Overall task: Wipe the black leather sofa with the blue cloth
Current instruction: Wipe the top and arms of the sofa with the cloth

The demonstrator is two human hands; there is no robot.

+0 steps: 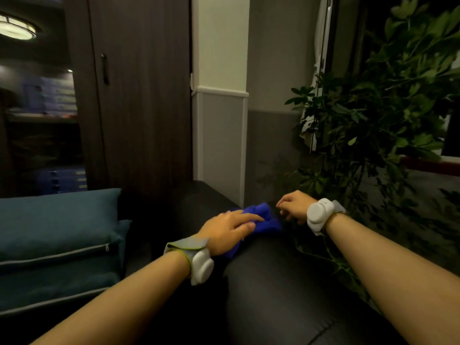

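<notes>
Blue cloth [258, 216] lies under the flat left hand [227, 230], beside the loosely curled right hand [293, 205].

Both forearms reach forward, bare, each wrist strapped with a white band. Left hand [227, 229] lies palm down, fingers spread flat. Right hand [293, 205] sits just beyond it, fingers curled loosely, palm down.
</notes>
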